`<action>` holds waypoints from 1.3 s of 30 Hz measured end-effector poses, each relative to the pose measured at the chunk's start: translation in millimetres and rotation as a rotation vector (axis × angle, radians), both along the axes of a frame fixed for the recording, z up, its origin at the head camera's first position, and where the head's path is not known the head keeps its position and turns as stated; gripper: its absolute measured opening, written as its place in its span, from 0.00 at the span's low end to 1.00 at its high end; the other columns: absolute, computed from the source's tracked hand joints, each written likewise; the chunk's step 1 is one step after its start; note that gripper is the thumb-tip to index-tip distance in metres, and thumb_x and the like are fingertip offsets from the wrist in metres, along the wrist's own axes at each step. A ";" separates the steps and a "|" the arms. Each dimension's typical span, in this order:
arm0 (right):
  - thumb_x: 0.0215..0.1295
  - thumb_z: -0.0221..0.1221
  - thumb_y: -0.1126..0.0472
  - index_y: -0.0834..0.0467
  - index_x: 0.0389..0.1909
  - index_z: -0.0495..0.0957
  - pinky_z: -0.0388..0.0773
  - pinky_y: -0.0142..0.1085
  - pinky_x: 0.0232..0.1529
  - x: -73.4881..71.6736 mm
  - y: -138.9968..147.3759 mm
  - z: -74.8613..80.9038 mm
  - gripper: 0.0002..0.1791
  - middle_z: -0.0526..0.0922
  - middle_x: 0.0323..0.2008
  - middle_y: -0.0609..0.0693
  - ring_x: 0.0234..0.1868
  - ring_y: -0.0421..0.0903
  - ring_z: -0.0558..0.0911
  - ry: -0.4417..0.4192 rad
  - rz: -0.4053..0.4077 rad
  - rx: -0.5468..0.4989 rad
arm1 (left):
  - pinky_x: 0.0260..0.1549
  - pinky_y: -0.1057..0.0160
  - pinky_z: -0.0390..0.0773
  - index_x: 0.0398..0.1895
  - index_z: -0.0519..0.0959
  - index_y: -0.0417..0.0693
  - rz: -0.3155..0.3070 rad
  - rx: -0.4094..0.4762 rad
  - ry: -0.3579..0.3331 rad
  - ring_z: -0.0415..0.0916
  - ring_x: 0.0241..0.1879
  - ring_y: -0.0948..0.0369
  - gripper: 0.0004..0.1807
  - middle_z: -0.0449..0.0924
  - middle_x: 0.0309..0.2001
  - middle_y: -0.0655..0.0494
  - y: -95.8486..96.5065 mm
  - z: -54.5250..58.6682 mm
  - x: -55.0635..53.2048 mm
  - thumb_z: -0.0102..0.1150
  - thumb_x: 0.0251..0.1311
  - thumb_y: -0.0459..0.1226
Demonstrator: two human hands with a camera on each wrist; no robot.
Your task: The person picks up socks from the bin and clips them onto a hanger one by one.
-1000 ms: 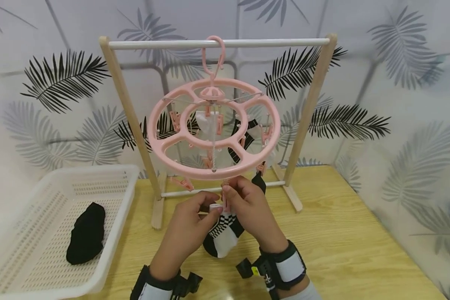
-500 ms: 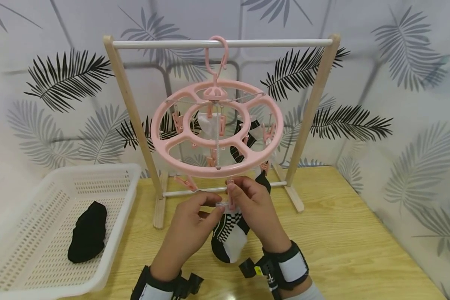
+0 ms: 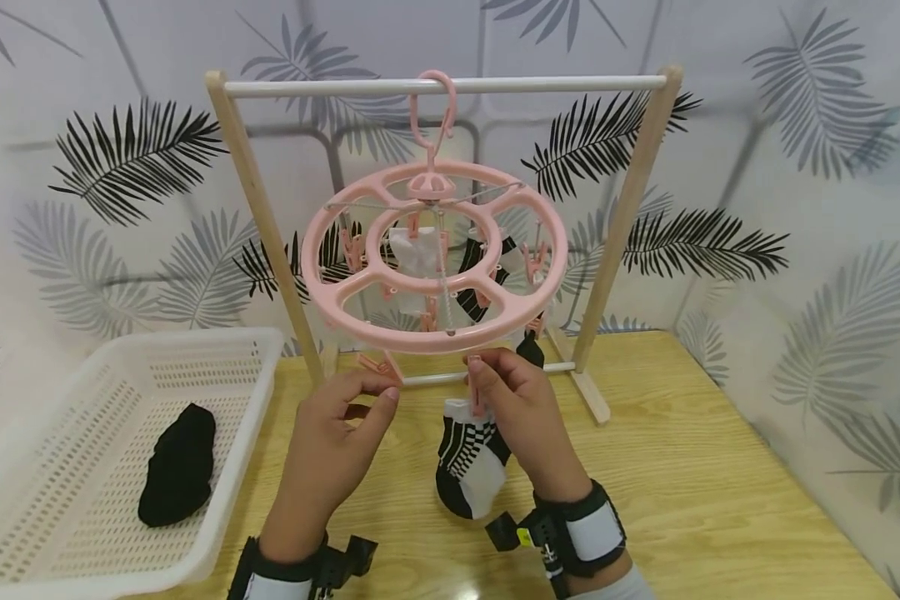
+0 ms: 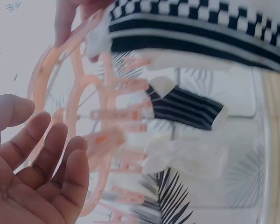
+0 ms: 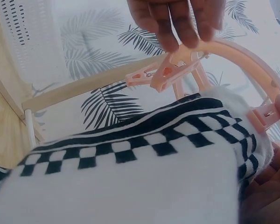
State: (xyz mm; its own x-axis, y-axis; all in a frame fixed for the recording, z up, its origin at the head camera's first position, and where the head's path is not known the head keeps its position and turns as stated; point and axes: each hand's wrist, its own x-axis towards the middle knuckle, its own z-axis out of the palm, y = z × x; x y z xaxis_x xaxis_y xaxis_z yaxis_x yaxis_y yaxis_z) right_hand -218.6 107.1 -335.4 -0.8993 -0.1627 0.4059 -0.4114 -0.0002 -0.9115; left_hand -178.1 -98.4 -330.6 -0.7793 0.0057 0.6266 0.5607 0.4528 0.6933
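My right hand pinches a pink clothespin between thumb and fingers. The clothespin sits on the white cuff of a black-and-white checkered sock, which hangs toe down below the round pink drying hanger. In the right wrist view this sock fills the foreground, with the clothespin on its cuff. Off to the left, my left hand has loosely bent fingers, its index fingertip right at another pink clothespin. Nothing shows in its palm in the left wrist view.
The hanger hooks onto the white rod of a wooden stand. More socks hang from it, including a dark striped sock and a white sock. At left, a white basket contains a black sock.
My left hand has let go of the sock's cuff and moved left to the other clothespin. My right hand keeps pinching its clothespin, shifted slightly right. The hanger has turned a little.
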 end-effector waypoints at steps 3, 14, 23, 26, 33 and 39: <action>0.68 0.54 0.51 0.62 0.43 0.77 0.71 0.33 0.24 -0.7 1.3 0.2 0.17 0.73 0.26 0.55 0.24 0.50 0.72 -0.003 -0.003 0.000 | 0.33 0.60 0.82 0.34 0.82 0.52 0.033 0.005 0.023 0.77 0.35 0.66 0.03 0.82 0.38 0.59 -7.5 3.2 2.6 0.58 0.61 0.36; 0.68 0.54 0.51 0.62 0.43 0.77 0.72 0.34 0.26 -4.3 6.0 -1.1 0.17 0.74 0.26 0.54 0.26 0.51 0.73 0.000 -0.021 -0.002 | 0.31 0.64 0.81 0.33 0.81 0.47 0.080 -0.083 0.189 0.75 0.37 0.64 0.03 0.81 0.37 0.57 -29.3 12.7 -1.2 0.59 0.59 0.33; 0.67 0.54 0.49 0.61 0.44 0.77 0.71 0.34 0.27 -5.0 9.5 0.0 0.19 0.74 0.28 0.55 0.28 0.50 0.73 -0.030 -0.015 0.013 | 0.34 0.54 0.78 0.41 0.81 0.43 0.032 -0.185 0.307 0.71 0.46 0.59 0.10 0.75 0.50 0.49 -48.6 36.6 -30.2 0.61 0.54 0.32; 0.67 0.54 0.49 0.62 0.43 0.77 0.71 0.34 0.27 -5.6 8.9 -0.1 0.18 0.74 0.27 0.55 0.27 0.50 0.73 -0.028 -0.020 -0.004 | 0.37 0.50 0.78 0.48 0.78 0.42 0.009 -0.263 0.316 0.68 0.53 0.56 0.17 0.72 0.58 0.48 -55.8 43.4 -40.8 0.62 0.53 0.34; 0.68 0.54 0.52 0.62 0.42 0.77 0.70 0.35 0.27 -6.4 10.3 -3.9 0.16 0.74 0.26 0.54 0.26 0.50 0.72 -0.005 -0.046 -0.009 | 0.55 0.39 0.66 0.58 0.72 0.44 -0.039 -0.454 0.275 0.53 0.66 0.50 0.30 0.63 0.65 0.43 -68.5 43.2 -59.8 0.66 0.50 0.41; 0.69 0.53 0.52 0.62 0.42 0.77 0.69 0.34 0.26 -9.1 10.3 -3.3 0.16 0.73 0.26 0.54 0.26 0.50 0.72 0.009 -0.040 -0.007 | 0.62 0.40 0.59 0.56 0.73 0.42 -0.058 -0.469 0.323 0.51 0.67 0.48 0.29 0.69 0.61 0.44 -72.9 42.6 -68.4 0.67 0.49 0.40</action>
State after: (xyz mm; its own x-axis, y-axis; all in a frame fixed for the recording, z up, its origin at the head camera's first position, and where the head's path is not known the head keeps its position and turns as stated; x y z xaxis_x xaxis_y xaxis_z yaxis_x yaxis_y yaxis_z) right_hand -227.7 117.4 -338.7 -0.9013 -0.1235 0.4151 -0.4195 0.0102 -0.9077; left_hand -246.5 -171.3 -288.0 -0.5385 0.3779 0.7531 0.7440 0.6328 0.2145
